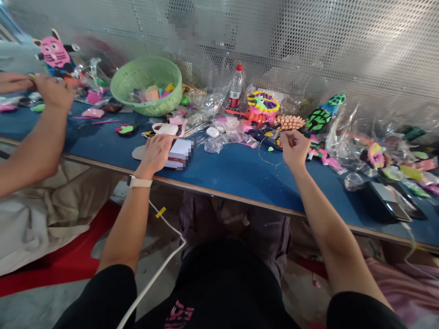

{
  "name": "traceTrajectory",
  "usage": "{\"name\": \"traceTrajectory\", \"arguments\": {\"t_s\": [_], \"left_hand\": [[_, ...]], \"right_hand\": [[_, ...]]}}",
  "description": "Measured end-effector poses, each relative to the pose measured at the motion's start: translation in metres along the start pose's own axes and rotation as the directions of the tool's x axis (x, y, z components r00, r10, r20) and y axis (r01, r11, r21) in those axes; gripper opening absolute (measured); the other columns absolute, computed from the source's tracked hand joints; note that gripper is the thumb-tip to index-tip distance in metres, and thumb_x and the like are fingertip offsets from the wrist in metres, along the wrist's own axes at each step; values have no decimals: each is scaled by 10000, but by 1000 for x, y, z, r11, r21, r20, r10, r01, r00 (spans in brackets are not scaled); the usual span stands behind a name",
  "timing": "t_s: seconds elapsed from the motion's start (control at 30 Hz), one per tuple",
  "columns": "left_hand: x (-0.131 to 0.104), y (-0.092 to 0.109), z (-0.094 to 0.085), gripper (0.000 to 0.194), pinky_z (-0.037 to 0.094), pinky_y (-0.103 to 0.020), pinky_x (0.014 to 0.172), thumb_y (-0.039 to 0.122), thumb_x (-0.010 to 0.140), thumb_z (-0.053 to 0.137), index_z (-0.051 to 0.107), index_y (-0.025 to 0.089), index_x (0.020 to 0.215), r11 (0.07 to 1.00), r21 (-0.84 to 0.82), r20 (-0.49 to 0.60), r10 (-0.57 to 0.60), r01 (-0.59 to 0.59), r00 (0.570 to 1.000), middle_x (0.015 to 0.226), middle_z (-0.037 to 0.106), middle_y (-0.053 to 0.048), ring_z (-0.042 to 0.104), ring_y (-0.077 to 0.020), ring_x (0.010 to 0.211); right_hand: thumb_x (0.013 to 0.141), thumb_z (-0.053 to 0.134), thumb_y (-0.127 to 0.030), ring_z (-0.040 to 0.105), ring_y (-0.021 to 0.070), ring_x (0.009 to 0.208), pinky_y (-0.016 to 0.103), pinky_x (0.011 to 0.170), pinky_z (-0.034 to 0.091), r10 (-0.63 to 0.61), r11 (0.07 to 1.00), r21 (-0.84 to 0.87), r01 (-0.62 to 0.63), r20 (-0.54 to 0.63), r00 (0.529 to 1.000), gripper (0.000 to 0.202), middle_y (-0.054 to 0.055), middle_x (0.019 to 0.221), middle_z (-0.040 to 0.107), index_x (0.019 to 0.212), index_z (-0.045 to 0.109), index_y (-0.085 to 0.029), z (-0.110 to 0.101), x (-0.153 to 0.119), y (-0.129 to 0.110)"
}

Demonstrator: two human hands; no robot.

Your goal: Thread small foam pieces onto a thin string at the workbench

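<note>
My left hand (158, 153), with a pale watch band at the wrist, lies flat with its fingers stretched out over the edge of a phone (175, 154) whose screen is lit. My right hand (294, 145) is closed in a pinch just above the table. From its fingertips hangs a thin, necklace-like cord (269, 161), curving down to the left. Beyond that hand are a spiky orange clay figure (290, 122) and a green-and-black clay turtle (318, 118). A white earbud case (213, 132) sits between my hands.
A green basket (147, 107) of coloured clay stands at the back left, and a red-capped bottle (236, 87) at the back. Clear bags and clay pieces line the blue table (226, 171). A co-worker's hands (55, 93) are at the left; a black device (377, 201) lies right.
</note>
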State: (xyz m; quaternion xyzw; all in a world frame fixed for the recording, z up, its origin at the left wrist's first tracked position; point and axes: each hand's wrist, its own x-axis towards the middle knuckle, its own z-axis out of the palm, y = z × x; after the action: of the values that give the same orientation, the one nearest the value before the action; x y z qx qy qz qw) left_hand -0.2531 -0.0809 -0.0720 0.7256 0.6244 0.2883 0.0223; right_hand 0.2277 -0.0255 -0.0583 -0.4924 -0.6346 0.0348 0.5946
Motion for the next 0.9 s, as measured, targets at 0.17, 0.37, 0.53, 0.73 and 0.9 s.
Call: {"name": "traceTrajectory", "arguments": {"t_s": [0.17, 0.37, 0.53, 0.73, 0.9], "left_hand": [[-5, 3, 4, 661, 240, -610, 1365, 520, 1139, 135, 708, 328, 1406, 1000, 23, 6, 10, -10, 1000, 1559, 645, -63, 447, -333, 1576], [-5, 2, 6, 675, 191, -646, 1377, 597, 1129, 172, 693, 354, 1482, 999, 42, 27, -5, 4, 1000, 1618, 611, -50, 401, -357, 1604], [-3, 2, 6, 758, 153, -665, 1372, 647, 1116, 142, 721, 309, 1469, 998, 57, 68, -2, -2, 998, 1658, 585, -75, 366, -373, 1620], [-3, 3, 3, 764, 185, -640, 1368, 669, 1112, 112, 683, 360, 1516, 1000, 29, 62, 5, -6, 998, 1630, 603, -55, 408, -356, 1595], [-6, 2, -5, 952, 133, -605, 1395, 832, 1052, 23, 741, 337, 1433, 999, -22, 94, 52, -50, 994, 1682, 549, -43, 335, -357, 1642]], "right_hand": [[988, 695, -489, 306, 118, 540, 303, 553, 256, -24, 1000, -3, 24, 10, 1000, 296, -74, 583, 322, 889, 749, -216, 0, 1, 2], [987, 688, -494, 307, 118, 543, 300, 553, 248, -13, 1000, -11, 13, 17, 1000, 300, -64, 586, 347, 878, 747, -222, 2, 1, 2], [971, 676, -502, 298, 117, 540, 304, 553, 232, -19, 1000, 12, 19, 20, 1000, 310, -63, 581, 355, 866, 743, -218, 3, 0, -1], [947, 682, -484, 287, 114, 529, 310, 558, 216, -21, 999, 26, 21, 8, 1000, 296, -69, 563, 336, 853, 750, -212, 3, 0, -2], [964, 678, -468, 286, 113, 531, 305, 565, 231, -10, 1000, -2, 10, 15, 1000, 278, -74, 563, 314, 879, 765, -218, 3, 1, -3]]}}
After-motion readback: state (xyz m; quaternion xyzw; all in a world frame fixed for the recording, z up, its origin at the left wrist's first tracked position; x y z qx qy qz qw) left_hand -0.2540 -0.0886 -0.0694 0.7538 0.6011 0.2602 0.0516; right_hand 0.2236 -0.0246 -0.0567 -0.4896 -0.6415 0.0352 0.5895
